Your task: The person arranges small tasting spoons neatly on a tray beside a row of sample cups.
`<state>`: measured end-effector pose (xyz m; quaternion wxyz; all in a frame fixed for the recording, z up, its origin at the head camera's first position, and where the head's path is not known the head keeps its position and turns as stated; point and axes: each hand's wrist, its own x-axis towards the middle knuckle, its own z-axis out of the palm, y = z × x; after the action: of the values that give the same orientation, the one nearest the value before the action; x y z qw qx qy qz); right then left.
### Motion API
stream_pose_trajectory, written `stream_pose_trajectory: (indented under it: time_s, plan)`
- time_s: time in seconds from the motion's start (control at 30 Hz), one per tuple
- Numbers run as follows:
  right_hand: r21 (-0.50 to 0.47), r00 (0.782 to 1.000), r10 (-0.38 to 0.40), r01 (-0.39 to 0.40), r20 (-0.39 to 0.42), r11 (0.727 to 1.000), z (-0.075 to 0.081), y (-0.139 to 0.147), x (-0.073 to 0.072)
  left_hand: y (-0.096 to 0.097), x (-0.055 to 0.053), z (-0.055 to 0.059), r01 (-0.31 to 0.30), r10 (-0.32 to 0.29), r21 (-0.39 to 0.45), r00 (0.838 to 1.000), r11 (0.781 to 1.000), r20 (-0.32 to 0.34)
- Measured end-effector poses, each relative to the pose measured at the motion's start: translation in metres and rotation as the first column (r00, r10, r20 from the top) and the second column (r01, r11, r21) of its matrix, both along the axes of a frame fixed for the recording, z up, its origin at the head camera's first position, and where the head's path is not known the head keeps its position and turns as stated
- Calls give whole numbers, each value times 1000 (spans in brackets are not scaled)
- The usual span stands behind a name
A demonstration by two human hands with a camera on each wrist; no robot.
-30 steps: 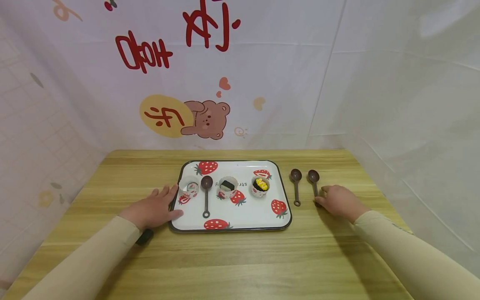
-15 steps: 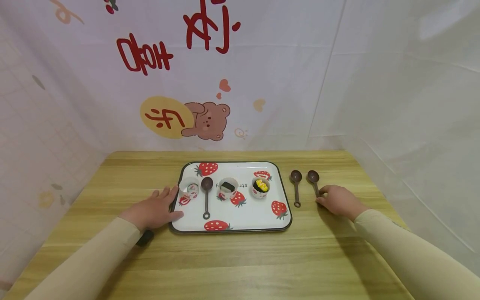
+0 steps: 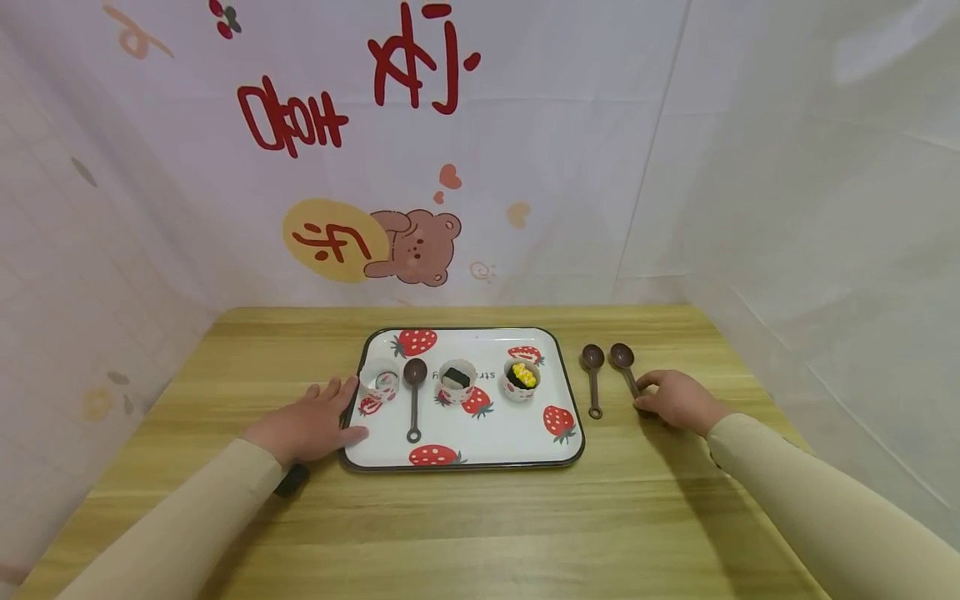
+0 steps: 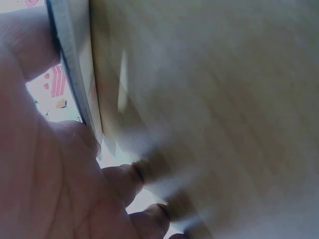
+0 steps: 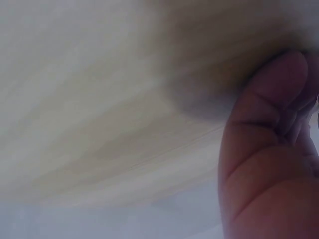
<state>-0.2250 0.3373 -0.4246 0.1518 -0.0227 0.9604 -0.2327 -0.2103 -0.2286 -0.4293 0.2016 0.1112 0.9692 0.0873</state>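
My left hand (image 3: 303, 423) lies with spread fingers at the left edge of a white strawberry-print tray (image 3: 487, 437), its thumb over the rim. The left wrist view shows the thumb (image 4: 30, 42) across the tray's side and other fingertips at the table. On the right, my right hand (image 3: 681, 402) pinches the handle end of a brown measuring spoon (image 3: 622, 356), which lies slanted on the table. A second brown spoon (image 3: 593, 358) lies just left of it. In the right wrist view, curled fingers (image 5: 269, 149) stand close over the wood; the spoon is hidden there.
On the tray stand three paper cups: one with a pale sushi piece (image 3: 387, 380), one with a dark-banded piece (image 3: 456, 378), one with a yellow-topped piece (image 3: 522, 376). A third brown spoon (image 3: 414, 372) lies between the cups. A black object (image 3: 292, 479) sits by my left wrist.
The spoon in my right hand has turned slightly, its bowl swinging left towards the neighbouring spoon. My left hand stays at the tray. The head view has tilted up a little.
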Motion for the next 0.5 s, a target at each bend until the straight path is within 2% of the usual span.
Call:
stream_pose_trajectory:
  time_s: [0.23,0.5]
  plan:
    - [-49,998,-49,52,50,997,-3,1,-2,2,1,0,26,-26,6,999,1000,-21]
    - [-42,999,-32,34,43,999,-2,0,-3,2,1,2,8,-8,6,1000,1000,4]
